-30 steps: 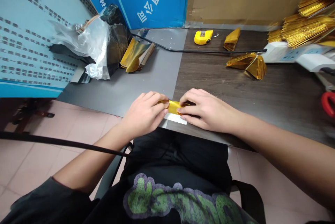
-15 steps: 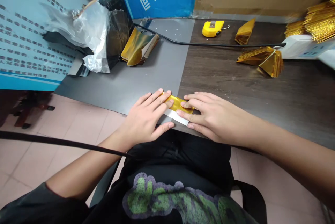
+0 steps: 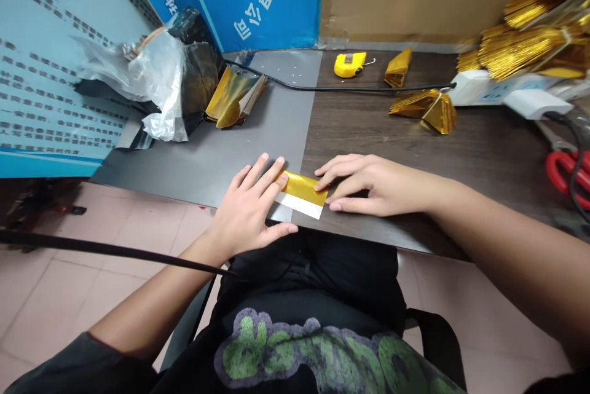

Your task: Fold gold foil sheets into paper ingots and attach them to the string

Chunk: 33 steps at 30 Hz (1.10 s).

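Note:
A folded sheet of gold foil paper (image 3: 302,190) lies flat at the front edge of the table, with a white strip along its near side. My left hand (image 3: 246,206) rests on its left end, fingers spread and thumb apart near the table's edge. At the right end, my right hand (image 3: 364,185) has its fingers stretched and apart, the fingertips at or just over the paper's edge. Neither hand grips the sheet. The part of the paper beneath my left fingers is hidden.
Behind lie a stack of gold paper (image 3: 235,96), a plastic bag (image 3: 161,74), a yellow tape measure (image 3: 349,66) and folded gold bundles (image 3: 426,110). A black cable (image 3: 341,89) runs to a white power strip (image 3: 474,88). Red-handled scissors (image 3: 560,169) lie at the right.
My right hand has drawn back to the right, uncovering more of the gold paper and its white strip. My left hand stays on the left end. The view has turned toward the right.

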{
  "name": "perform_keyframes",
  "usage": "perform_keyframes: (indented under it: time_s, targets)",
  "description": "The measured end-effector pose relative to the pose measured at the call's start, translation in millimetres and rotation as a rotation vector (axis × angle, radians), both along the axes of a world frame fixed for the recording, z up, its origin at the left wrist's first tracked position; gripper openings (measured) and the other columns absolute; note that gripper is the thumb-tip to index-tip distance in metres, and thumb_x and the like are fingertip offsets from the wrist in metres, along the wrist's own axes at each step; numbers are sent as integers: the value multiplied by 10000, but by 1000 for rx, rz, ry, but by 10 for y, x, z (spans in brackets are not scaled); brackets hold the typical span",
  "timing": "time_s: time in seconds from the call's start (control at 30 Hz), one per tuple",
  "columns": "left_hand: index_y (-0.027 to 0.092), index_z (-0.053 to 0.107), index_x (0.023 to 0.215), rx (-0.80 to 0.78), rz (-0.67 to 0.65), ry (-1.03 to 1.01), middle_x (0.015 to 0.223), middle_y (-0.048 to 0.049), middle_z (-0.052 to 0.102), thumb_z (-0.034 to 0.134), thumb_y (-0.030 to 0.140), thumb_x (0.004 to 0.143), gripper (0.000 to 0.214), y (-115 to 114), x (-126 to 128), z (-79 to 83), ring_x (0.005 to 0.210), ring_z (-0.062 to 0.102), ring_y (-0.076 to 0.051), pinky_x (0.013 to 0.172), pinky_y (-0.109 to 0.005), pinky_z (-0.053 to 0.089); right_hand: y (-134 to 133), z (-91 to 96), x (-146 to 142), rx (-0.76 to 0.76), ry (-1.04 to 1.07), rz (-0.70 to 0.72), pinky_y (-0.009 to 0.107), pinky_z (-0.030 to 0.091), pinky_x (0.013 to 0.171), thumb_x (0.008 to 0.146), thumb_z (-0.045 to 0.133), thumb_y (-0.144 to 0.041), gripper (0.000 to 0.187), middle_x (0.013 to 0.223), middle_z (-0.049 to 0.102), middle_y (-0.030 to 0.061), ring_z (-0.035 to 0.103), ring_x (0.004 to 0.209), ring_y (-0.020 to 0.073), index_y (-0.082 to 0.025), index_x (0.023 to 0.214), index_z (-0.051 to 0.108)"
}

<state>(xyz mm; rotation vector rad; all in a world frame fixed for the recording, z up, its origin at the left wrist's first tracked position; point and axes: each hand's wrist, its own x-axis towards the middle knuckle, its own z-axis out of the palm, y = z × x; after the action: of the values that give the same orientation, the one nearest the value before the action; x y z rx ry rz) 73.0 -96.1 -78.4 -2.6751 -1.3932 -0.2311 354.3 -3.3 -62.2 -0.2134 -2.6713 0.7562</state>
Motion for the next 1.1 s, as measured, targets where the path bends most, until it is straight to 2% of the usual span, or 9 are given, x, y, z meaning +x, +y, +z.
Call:
perform_keyframes:
  time_s: [0.2,0.3,0.43,0.57,0.63,0.7,0.8,0.97,1.1]
  targets:
    - [126,615,1287,153,-175,-67,1232,-150,697,640,458,926,491,-61,-72,-69,1310,577,-317,992,-414,490,-83,35,-38,29,-49,45,438,480,997,958,658,-398,249,1185,706,105,603,1158,249,-171,1048,705]
    - [172,641,1229,191,-219,-129,1118,-90,742,623,230,925,310,-106,-117,-125,1218,644,-263,891,-367,512,-134,26,-65,49,-50,97,443,471,993,909,698,-499,402,1247,681,118,580,1184,265,-182,1157,694]
    - [204,672,1148,235,-235,-266,1023,-38,764,600,77,883,302,-133,-102,-147,1118,677,-222,793,-322,493,-187,6,-99,119,-21,98,432,474,964,947,669,-430,361,1230,688,116,594,1163,261,-177,1203,689]
    - [195,715,987,102,-165,-434,915,-20,759,635,131,907,129,-72,33,-21,939,689,-169,801,-308,497,-209,11,-123,66,151,76,377,516,894,909,726,-412,390,1077,736,106,648,1038,226,-141,1187,684]
    - [191,727,907,2,-137,-495,861,-11,747,656,190,924,73,-9,119,76,845,672,-136,793,-289,496,-210,21,-130,29,270,-11,346,536,826,921,718,-340,281,946,745,93,663,916,198,-133,1110,700]
    - [176,738,873,-90,-126,-577,803,-13,730,652,240,940,127,65,197,167,772,646,-116,750,-264,492,-206,36,-133,-15,375,-133,305,538,749,945,673,-238,105,831,733,69,656,796,164,-146,972,716]
    - [168,760,836,-256,-80,-702,763,-25,716,631,312,956,228,172,291,263,725,628,-112,687,-244,482,-199,70,-127,-124,470,-279,245,520,647,939,669,-210,122,762,727,40,653,677,123,-159,835,707]
    - [147,750,762,-548,-17,-868,821,-49,722,624,398,947,336,279,393,291,744,660,-134,661,-235,507,-205,115,-127,-306,518,-482,207,515,574,900,701,-277,132,741,737,13,656,617,109,-163,833,708]
    - [138,723,698,-576,-29,-918,749,-39,682,633,418,936,378,304,441,241,690,634,-123,633,-229,498,-222,113,-142,-432,492,-545,226,542,582,881,682,-284,135,795,744,34,675,665,135,-152,886,706]
